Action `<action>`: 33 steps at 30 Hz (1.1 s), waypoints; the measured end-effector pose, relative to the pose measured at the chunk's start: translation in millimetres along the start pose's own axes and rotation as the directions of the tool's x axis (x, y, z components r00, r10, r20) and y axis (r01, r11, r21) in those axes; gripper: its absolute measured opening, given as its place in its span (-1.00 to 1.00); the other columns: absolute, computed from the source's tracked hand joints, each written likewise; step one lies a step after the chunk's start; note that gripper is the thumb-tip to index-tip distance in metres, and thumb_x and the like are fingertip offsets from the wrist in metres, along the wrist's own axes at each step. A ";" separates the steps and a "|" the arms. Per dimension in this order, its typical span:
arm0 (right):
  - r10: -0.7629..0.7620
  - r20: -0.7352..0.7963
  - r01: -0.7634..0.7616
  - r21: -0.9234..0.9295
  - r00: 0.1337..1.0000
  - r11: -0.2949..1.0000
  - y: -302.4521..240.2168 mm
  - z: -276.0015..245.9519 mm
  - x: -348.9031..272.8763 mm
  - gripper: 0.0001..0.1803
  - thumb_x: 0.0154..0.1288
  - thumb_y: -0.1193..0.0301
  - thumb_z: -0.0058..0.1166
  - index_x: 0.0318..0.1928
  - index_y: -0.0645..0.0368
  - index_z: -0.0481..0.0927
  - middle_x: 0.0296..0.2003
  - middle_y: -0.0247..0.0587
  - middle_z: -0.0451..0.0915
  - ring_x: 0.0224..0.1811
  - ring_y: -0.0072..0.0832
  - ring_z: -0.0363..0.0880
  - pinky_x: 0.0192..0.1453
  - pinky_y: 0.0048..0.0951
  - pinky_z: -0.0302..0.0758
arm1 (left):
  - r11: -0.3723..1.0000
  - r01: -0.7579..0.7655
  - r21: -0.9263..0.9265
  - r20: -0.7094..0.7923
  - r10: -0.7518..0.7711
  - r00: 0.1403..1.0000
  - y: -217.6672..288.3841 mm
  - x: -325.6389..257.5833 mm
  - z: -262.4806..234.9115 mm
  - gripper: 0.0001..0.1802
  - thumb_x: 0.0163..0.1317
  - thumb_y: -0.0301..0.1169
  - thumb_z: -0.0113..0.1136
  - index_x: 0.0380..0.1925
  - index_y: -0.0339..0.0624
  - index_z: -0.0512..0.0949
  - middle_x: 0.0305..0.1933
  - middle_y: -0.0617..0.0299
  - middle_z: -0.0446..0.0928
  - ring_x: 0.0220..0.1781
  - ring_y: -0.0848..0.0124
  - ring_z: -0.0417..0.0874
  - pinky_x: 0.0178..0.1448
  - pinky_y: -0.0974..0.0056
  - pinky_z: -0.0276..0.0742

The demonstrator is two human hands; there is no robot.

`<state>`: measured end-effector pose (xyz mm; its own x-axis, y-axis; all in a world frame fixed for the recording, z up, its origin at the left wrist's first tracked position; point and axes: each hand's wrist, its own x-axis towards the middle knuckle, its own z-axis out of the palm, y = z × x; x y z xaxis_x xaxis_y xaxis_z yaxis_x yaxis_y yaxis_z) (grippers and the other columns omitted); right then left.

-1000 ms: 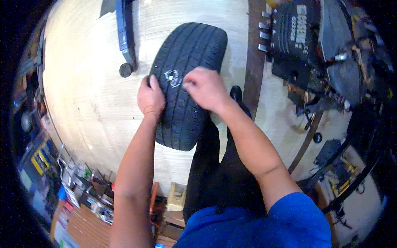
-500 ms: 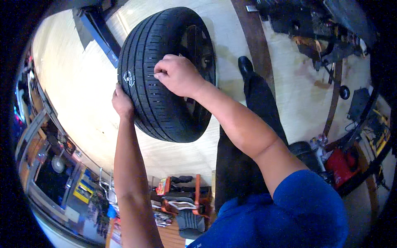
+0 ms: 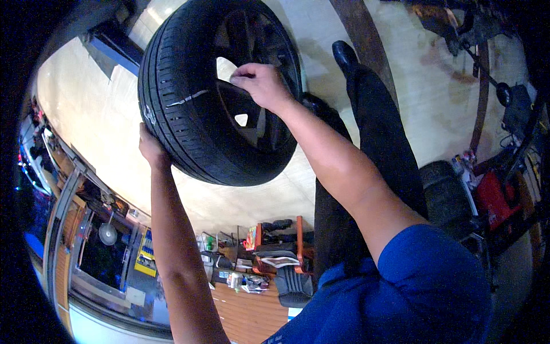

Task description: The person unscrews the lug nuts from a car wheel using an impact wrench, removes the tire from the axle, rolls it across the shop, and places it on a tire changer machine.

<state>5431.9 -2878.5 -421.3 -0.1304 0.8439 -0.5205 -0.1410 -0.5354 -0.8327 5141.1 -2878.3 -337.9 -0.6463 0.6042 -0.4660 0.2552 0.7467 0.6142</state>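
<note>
A black car tire (image 3: 195, 137) on a dark spoked rim (image 3: 269, 123) stands tilted in front of me. Bright floor shows through gaps between the spokes. My left hand (image 3: 153, 149) steadies the tire at its left edge, its fingertips hidden behind the tread. My right hand (image 3: 262, 85) hovers over the rim opening, thumb and fingers pinched together. Whatever is between those fingertips is too small to make out. A pale line (image 3: 189, 98) runs across the tread onto the sidewall, and a white scribbled mark (image 3: 149, 113) lies farther left on the tread.
A blue metal arm (image 3: 114, 51) reaches toward the tire from the upper left. My black shoe (image 3: 345, 57) rests on the pale floor to the right. Behind me are a chair (image 3: 293, 284) and a red container (image 3: 497, 200). A pedestal fan (image 3: 107, 233) stands at the lower left.
My right hand has moved off the tread to above the rim opening. A pale line now shows across the tread and sidewall. The tire appears higher and farther left in view.
</note>
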 end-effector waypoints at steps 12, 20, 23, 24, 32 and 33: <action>0.003 -0.020 -0.002 0.025 1.000 1.000 5.4 8.1 -6.1 -0.80 0.03 0.41 0.20 -0.34 0.27 0.62 -0.38 -0.13 0.63 -0.33 -0.47 0.59 -0.19 -0.47 0.46 | 0.997 0.038 0.068 -0.044 -0.035 0.998 9.6 -9.9 10.8 -0.44 0.29 -0.08 -0.22 -0.18 -0.45 0.50 -0.17 0.02 0.54 -0.19 0.33 0.50 -0.01 0.27 0.35; -0.053 -0.027 0.051 -0.095 0.998 0.994 7.0 11.7 -0.5 -0.82 0.03 0.42 0.21 -0.35 0.25 0.62 -0.43 -0.16 0.62 -0.37 -0.48 0.57 -0.20 -0.47 0.45 | 0.990 -0.019 0.136 -0.075 0.030 0.997 10.5 -11.0 12.8 -0.43 0.27 -0.09 -0.22 -0.20 -0.50 0.49 -0.20 -0.03 0.54 -0.21 0.29 0.50 -0.03 0.25 0.34; 0.001 -0.027 -0.003 -0.050 1.000 0.999 13.6 6.5 0.6 -0.83 0.03 0.43 0.20 -0.36 0.26 0.62 -0.44 -0.17 0.62 -0.37 -0.48 0.57 -0.21 -0.46 0.45 | 0.977 -0.039 0.207 -0.076 0.055 0.996 12.3 -12.3 14.4 -0.42 0.27 -0.08 -0.22 -0.22 -0.50 0.49 -0.22 -0.04 0.54 -0.22 0.28 0.49 -0.04 0.24 0.34; 0.054 -0.029 -0.055 -0.043 0.998 0.998 12.3 5.9 0.8 -0.83 0.03 0.43 0.20 -0.36 0.27 0.61 -0.44 -0.17 0.62 -0.37 -0.49 0.57 -0.22 -0.46 0.45 | 0.974 -0.042 0.221 -0.071 0.059 0.996 11.4 -11.8 13.3 -0.42 0.27 -0.08 -0.22 -0.22 -0.50 0.49 -0.23 -0.03 0.54 -0.23 0.28 0.49 -0.05 0.25 0.34; -0.057 -0.065 0.052 -0.077 0.996 0.996 10.4 3.3 2.6 -0.85 0.05 0.44 0.19 -0.36 0.26 0.61 -0.44 -0.18 0.62 -0.40 -0.55 0.54 -0.24 -0.48 0.44 | 0.981 -0.026 0.193 -0.078 0.042 0.996 18.3 -18.2 19.2 -0.40 0.26 -0.05 -0.19 -0.25 -0.52 0.50 -0.26 -0.02 0.55 -0.27 0.30 0.49 -0.09 0.24 0.36; -0.031 -0.057 0.027 -0.066 0.998 0.997 9.5 1.9 2.4 -0.85 0.05 0.44 0.19 -0.36 0.26 0.61 -0.45 -0.18 0.62 -0.40 -0.55 0.54 -0.24 -0.48 0.44 | 0.983 -0.029 0.181 -0.085 0.044 0.995 21.1 -23.0 20.1 -0.39 0.26 -0.05 -0.19 -0.25 -0.52 0.50 -0.26 -0.01 0.55 -0.28 0.30 0.49 -0.09 0.24 0.36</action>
<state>5428.4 -2881.6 -430.1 -0.0697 0.8608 -0.5041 -0.0792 -0.5085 -0.8574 5175.8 -2870.8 -327.0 -0.6929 0.6111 -0.3827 0.3994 0.7672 0.5020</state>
